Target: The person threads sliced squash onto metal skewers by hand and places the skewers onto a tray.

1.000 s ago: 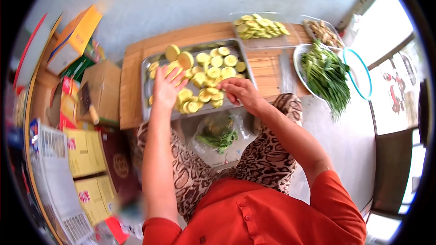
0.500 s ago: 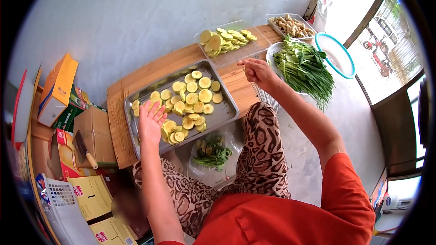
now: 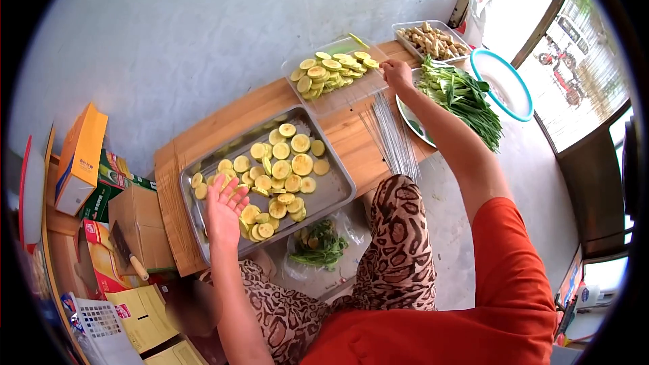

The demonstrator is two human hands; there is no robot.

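1. We find the left hand (image 3: 224,215) palm up over the near left part of the metal tray (image 3: 327,194), fingers open and slightly spread; we see nothing lying in the palm
2. We place the right hand (image 3: 399,76) by the right end of the clear container (image 3: 362,92), fingers curled closed with the tips together; whether they grip something thin, we cannot tell
3. Tray slices (image 3: 301,162): round, yellow-green, pale in the middle, we record them loose and overlapping across the middle and near side, the left fingers just beside them; far edge and right corner of the tray show bare metal
4. We count one lone slice (image 3: 359,41) edge-on at the far side of the container, beyond the container slices (image 3: 316,72), which lie heaped; what supports it, we cannot make out
5. Thin sticks (image 3: 392,136) lie bundled on the wooden table (image 3: 240,124), between tray and plate (image 3: 408,116), their near ends past the table edge
6. On the plate we note long leafy greens (image 3: 460,98), under the right forearm's far side; behind them, a shallow box of light brown pieces (image 3: 436,39); to the right, a blue-rimmed bowl (image 3: 522,105)
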